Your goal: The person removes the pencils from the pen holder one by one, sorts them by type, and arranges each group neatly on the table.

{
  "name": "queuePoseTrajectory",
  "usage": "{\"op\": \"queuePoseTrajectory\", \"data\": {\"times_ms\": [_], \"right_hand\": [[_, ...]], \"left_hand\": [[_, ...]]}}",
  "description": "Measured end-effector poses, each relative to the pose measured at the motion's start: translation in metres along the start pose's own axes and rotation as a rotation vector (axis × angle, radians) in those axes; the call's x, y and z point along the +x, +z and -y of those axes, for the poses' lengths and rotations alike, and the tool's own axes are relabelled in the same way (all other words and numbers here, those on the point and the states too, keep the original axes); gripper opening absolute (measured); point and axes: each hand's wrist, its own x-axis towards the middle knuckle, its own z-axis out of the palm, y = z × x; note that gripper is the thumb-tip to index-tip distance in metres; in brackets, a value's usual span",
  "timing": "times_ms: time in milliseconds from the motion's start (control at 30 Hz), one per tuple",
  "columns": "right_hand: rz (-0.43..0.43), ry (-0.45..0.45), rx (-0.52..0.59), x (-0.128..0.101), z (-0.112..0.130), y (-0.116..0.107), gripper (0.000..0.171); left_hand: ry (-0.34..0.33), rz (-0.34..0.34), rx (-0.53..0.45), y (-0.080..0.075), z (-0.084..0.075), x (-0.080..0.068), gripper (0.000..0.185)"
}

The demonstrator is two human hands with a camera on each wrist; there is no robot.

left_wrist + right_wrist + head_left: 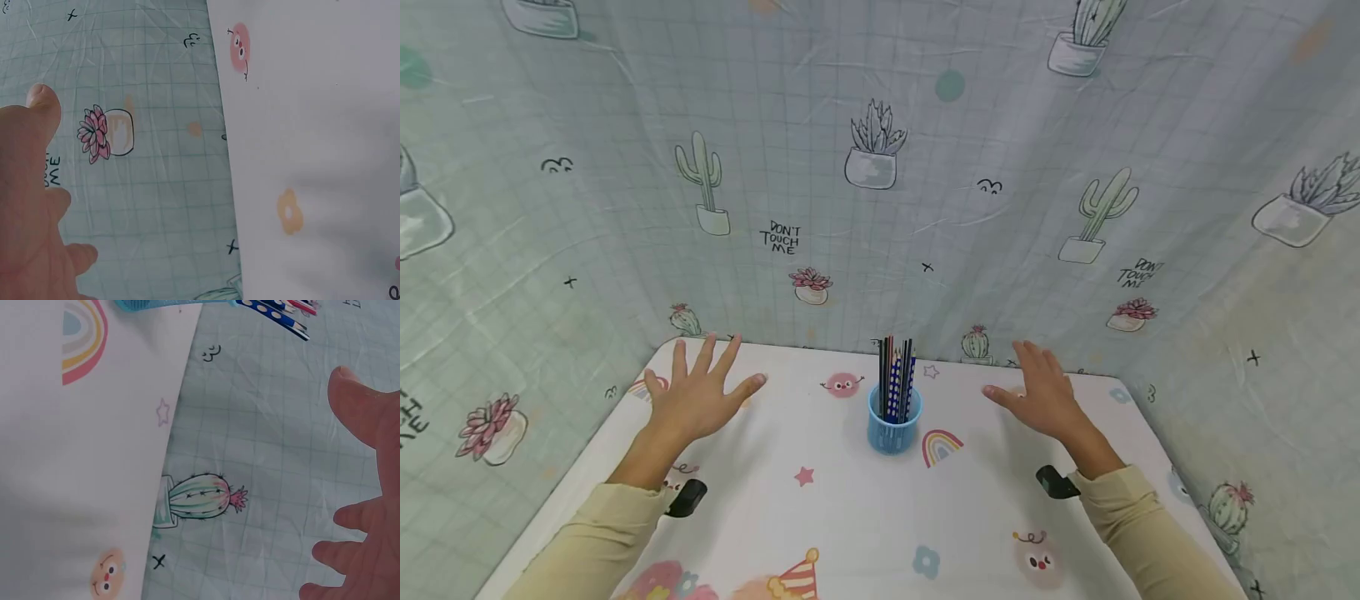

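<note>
A blue mesh-like cup (892, 435) stands upright near the back middle of the white table. Several pencils (895, 385) stick up out of it, some dark, some blue with white dots. My left hand (694, 404) hovers over the table to the left of the cup, fingers spread, holding nothing. On the other side my right hand (1041, 393) is held in the air, its thumb pointing toward the cup. The right wrist view catches the cup (162, 304) and pencil tips (281, 315) at its top edge. Neither hand touches the cup.
The white table (850, 525) has printed rainbows, stars and faces. Behind it and along both sides hangs a pale green gridded cloth (880, 250) with cactus drawings. A dark device (688, 498) is strapped at the left wrist, another dark device (1057, 482) at the right.
</note>
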Motion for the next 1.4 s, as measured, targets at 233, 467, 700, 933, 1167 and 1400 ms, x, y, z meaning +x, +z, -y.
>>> {"op": "queuePoseTrajectory", "data": {"times_ms": [233,467,700,933,1167,1400], "right_hand": [[0.018,-0.015,-0.039,0.001,0.003,0.004,0.103],[0.050,-0.021,-0.029,0.000,0.004,0.007,0.106],[0.056,-0.013,-0.032,-0.002,0.006,0.012,0.106],[0.057,-0.044,-0.043,-0.005,0.006,0.015,0.105],[0.037,-0.055,-0.043,-0.008,0.009,0.018,0.101],[0.052,-0.056,-0.053,-0.007,0.013,0.024,0.100]], "left_hand": [[-0.009,0.012,-0.011,0.002,-0.006,0.002,0.100],[-0.009,0.023,-0.016,0.005,-0.014,0.002,0.098],[0.004,0.015,-0.014,0.011,-0.018,0.005,0.098],[0.013,0.028,-0.014,0.017,-0.025,0.008,0.097],[0.033,0.014,-0.018,0.023,-0.035,0.012,0.095],[0.024,0.010,-0.002,0.029,-0.039,0.012,0.097]]}}
